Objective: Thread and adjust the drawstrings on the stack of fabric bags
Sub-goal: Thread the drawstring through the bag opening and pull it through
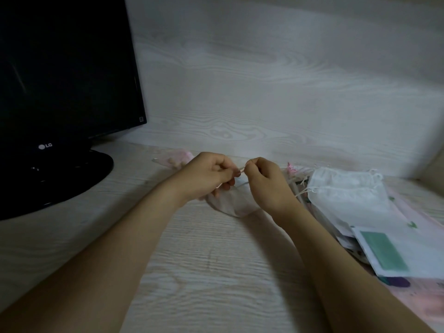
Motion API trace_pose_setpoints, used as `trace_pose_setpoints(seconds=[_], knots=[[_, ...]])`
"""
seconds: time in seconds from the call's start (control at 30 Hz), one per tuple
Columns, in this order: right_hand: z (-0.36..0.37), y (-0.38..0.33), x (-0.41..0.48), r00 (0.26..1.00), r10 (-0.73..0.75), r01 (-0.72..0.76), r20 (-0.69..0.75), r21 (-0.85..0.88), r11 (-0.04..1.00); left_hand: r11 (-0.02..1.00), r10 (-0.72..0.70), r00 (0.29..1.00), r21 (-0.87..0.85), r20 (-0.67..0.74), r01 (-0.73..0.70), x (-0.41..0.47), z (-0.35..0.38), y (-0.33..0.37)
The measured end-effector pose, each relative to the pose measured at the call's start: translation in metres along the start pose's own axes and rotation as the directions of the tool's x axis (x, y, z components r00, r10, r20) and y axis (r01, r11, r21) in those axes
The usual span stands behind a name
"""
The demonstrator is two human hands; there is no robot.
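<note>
A small white fabric bag hangs between my two hands just above the desk. My left hand grips its gathered top, fingers curled. A thin white drawstring runs between the hands, and my right hand pinches its other end between thumb and fingers. To the right lies a stack of white fabric bags with loose drawstring ends sticking out on its left side.
A black monitor on a round base stands at the left. Behind my left hand lies a pink pouch. White packets with a green label lie at the right on a patterned mat. A wood-grain wall stands behind.
</note>
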State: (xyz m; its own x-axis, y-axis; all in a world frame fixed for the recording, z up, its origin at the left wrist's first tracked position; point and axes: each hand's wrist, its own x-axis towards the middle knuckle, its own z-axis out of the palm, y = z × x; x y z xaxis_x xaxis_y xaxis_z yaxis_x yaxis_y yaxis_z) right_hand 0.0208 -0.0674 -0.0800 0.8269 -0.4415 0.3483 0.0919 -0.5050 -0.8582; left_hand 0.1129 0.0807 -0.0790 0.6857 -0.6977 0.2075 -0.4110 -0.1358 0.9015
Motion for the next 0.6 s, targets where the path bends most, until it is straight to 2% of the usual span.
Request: trace_pose_setpoints(seconds=[0.17, 0.27, 0.47, 0.53, 0.6], knots=[[-0.0012, 0.0005, -0.0006, 1.000, -0.021, 0.022, 0.010, -0.071, 0.997, 1.000, 0.007, 1.000, 0.003, 0.014, -0.007, -0.0017, -0.0017, -0.0005], [-0.0022, 0.0013, -0.0015, 0.998, -0.061, 0.065, 0.025, -0.173, 0.983, 1.000, 0.007, 1.000, 0.010, 0.009, -0.007, -0.0018, -0.0020, 0.0001], [-0.0039, 0.0052, -0.0028, 0.994, -0.100, 0.107, 0.038, -0.377, 0.920, 0.996, -0.029, 0.997, 0.079, -0.077, 0.035, -0.0003, -0.0005, -0.0004], [-0.0056, 0.0073, -0.0027, 0.997, -0.054, 0.068, 0.048, -0.379, 0.923, 0.995, -0.042, 0.994, 0.085, -0.096, 0.051, -0.0004, -0.0016, -0.0002], [-0.0063, 0.0037, -0.0018, 1.000, 0.017, -0.010, 0.025, -0.247, 0.969, 0.993, -0.038, 0.995, 0.112, -0.096, 0.049, -0.0003, -0.0024, 0.0005]])
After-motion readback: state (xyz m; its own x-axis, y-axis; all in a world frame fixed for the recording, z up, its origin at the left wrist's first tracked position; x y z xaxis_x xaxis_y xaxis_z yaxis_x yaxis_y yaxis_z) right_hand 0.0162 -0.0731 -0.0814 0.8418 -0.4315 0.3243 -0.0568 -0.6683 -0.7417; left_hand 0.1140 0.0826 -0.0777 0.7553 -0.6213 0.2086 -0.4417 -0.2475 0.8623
